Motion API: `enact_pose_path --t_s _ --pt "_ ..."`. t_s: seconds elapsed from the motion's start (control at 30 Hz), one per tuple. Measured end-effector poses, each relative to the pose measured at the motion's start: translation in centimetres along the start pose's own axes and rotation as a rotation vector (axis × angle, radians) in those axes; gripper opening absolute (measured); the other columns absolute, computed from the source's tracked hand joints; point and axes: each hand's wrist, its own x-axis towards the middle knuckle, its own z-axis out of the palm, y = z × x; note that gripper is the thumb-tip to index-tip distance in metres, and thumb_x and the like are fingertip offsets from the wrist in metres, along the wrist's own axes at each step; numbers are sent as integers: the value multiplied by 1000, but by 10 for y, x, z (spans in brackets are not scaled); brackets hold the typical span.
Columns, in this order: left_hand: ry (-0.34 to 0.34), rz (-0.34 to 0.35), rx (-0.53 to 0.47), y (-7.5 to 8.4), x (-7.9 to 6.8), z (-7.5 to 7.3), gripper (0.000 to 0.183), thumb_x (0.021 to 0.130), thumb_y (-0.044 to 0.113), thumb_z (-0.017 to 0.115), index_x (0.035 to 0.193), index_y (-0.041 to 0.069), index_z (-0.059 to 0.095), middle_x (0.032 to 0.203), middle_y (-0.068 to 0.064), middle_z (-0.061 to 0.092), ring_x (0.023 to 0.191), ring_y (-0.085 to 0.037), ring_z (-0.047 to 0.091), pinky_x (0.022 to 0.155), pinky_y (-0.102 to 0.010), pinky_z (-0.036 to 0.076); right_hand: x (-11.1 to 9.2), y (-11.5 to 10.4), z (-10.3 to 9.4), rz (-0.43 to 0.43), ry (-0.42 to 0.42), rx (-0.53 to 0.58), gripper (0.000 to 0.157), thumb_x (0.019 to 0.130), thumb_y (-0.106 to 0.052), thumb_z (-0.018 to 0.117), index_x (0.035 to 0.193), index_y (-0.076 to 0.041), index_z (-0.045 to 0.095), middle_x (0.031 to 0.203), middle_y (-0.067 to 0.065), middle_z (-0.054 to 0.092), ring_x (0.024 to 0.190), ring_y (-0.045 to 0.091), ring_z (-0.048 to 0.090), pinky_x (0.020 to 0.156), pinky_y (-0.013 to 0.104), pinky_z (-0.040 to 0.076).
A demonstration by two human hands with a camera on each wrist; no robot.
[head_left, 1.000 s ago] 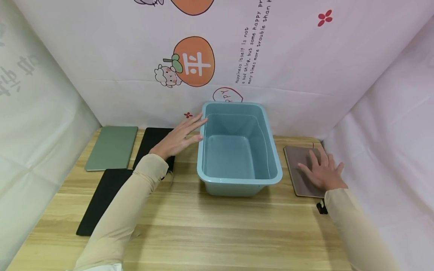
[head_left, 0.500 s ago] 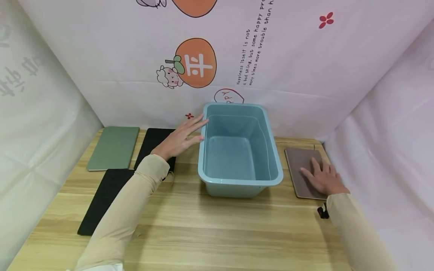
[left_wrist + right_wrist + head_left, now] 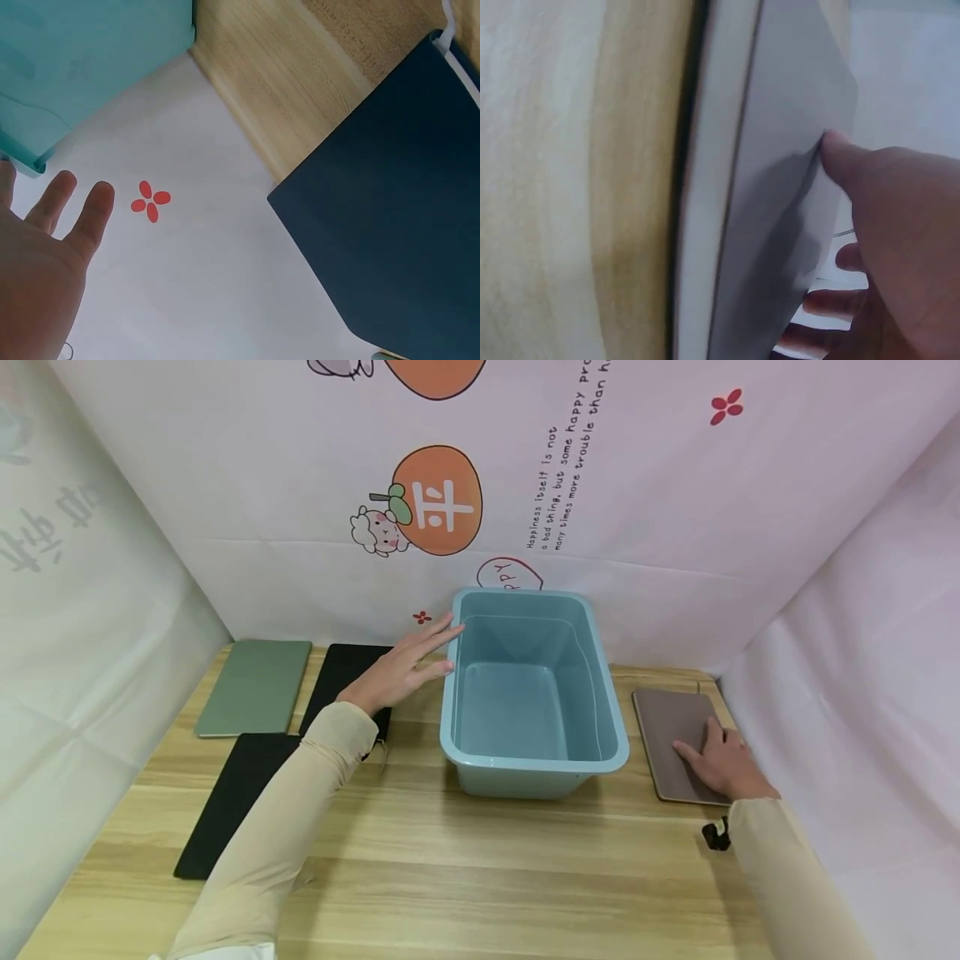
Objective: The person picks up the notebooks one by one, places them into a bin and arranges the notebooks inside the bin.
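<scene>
Mauve-brown rect. notebook [image 3: 663, 727] is placed on pale wood-grain table [image 3: 525, 877], R of light-blue rect. plastic bin [image 3: 534, 766]; its outer edge is gripped by R hand [image 3: 729, 767], thumb on cover, fingers curled at edge. L hand [image 3: 393, 677] is held unclenched, w/ fingers extended, at bin's L rim. Sage-green rect. book [image 3: 255, 687] is seen far L.

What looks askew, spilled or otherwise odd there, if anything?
Nothing looks spilled or damaged; the blue tub stands upright and the brown notebook shows no visible harm. Only the English lettering on the backdrop looks odd: it runs sideways, reading bottom to top.
</scene>
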Motion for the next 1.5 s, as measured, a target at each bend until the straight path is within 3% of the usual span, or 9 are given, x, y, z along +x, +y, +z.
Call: enact_pose_path --t_s 0.23,0.37,0.5,0.8,1.0,1.13,1.23,1.5 --pt "3 -7 -2 -1 0 -1 64 103 63 42 161 47 19 174 9 6 162 -20 4 125 -68 13 -4 -5 -12 66 -89 20 110 102 -65 39 150 25 -1 141 60 16 126 75 26 104 76 34" --pt "-5 -20 -15 0 0 0 64 103 64 41 160 49 18 174 13 4 162 -20 4 124 -68 15 -6 -3 -21 95 -154 -23 115 98 -69 44 141 35 15 136 60 26 123 74 35 101 74 40" --pt "-12 -27 -9 2 -1 -1 64 103 64 42 160 49 19 173 13 5 162 -21 6 124 -68 15 -8 -2 -26 90 -188 -46 114 95 -69 50 133 36 26 131 57 36 118 73 41 97 73 42" --pt "-8 -32 -14 4 -2 0 64 102 63 43 160 47 21 174 9 7 162 -20 8 124 -68 17 -13 1 -21 117 -110 -4 118 90 -70 60 136 33 25 127 59 33 113 77 35 91 75 43" --pt "-10 -52 -13 6 -2 0 62 102 64 42 159 50 21 173 14 6 162 -18 8 124 -68 17 -11 14 -18 106 -2 20 114 84 -66 72 133 30 37 124 55 45 107 66 52 87 69 48" --pt "-7 -48 -15 5 -2 1 63 102 65 42 160 49 21 174 13 6 162 -19 8 124 -67 17 -12 18 -21 86 -8 34 115 85 -60 74 139 32 29 132 54 43 114 65 51 95 73 41" --pt "-7 -42 -15 4 -2 1 64 103 64 42 160 47 21 174 11 6 162 -19 8 124 -67 16 -11 20 -19 69 20 18 114 85 -59 74 141 30 29 132 53 44 115 66 50 94 74 37" --pt "-16 -47 -17 5 -1 1 64 103 64 41 161 46 21 170 24 1 162 -18 8 125 -66 17 -11 26 -13 14 89 95 117 84 -56 78 145 28 24 133 56 39 115 66 48 94 70 46"
